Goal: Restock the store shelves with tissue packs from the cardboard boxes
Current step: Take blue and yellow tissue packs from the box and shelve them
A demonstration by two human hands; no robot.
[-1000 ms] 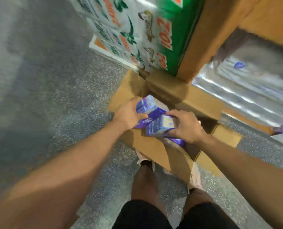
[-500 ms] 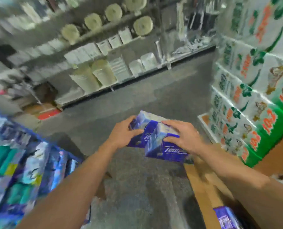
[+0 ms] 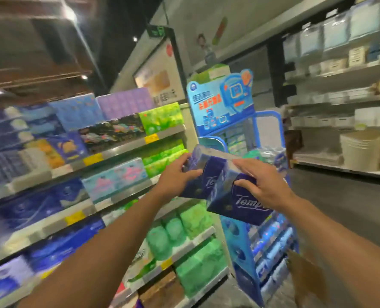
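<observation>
Stocked store shelves fill the aisle's left side, a blue display stand at their end. Left hand and right hand each grasp a purple tissue pack, held up between shelves and stand. Carrying step; next, I judge, finding a free shelf slot.
</observation>
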